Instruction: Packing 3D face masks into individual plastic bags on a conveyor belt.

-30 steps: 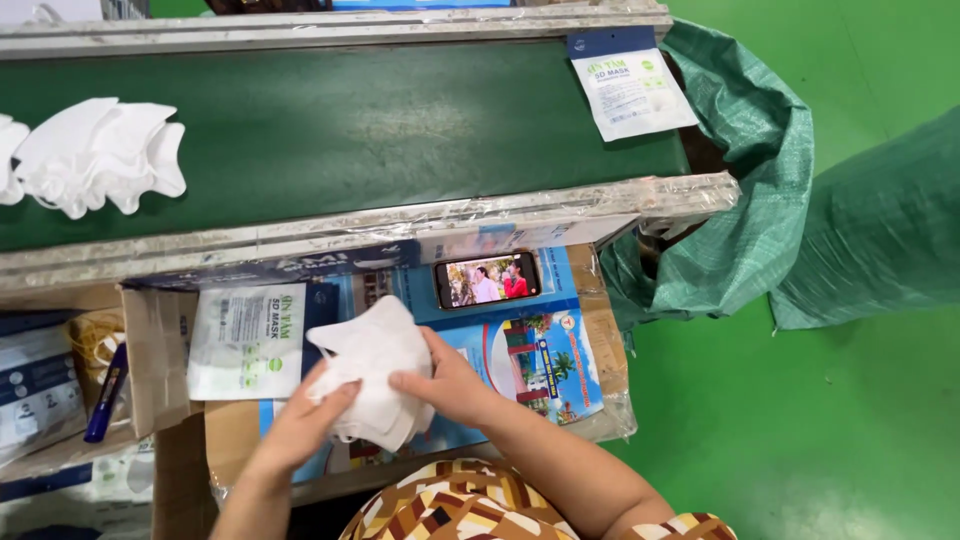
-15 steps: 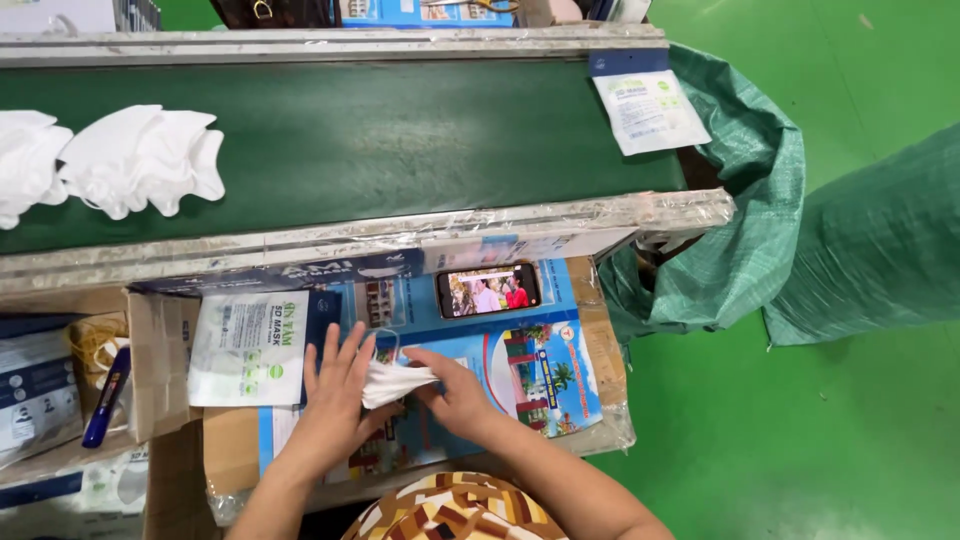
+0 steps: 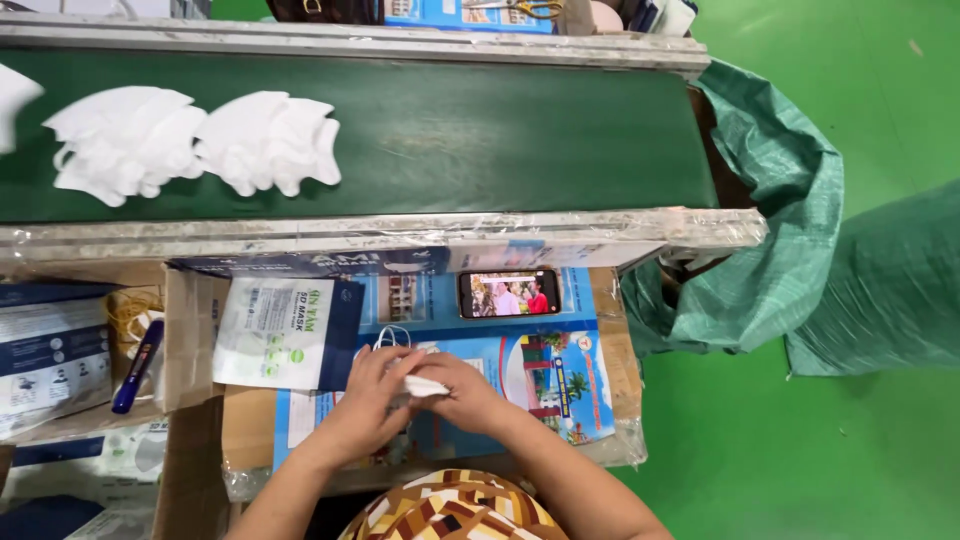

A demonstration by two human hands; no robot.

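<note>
Left hand (image 3: pixel 372 392) and right hand (image 3: pixel 462 392) pinch white masks (image 3: pixel 424 386); box (image 3: pixel 150 340) apparently holds a pen (image 3: pixel 137 366).

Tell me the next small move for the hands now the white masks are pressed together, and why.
Probably slide the folded white masks into the white-and-blue pouch lying just left. Both the left hand and right hand clamp the stack flat over the blue printed sheet, and the pouch is the nearest packaging; whether its mouth is open cannot be told.
</note>
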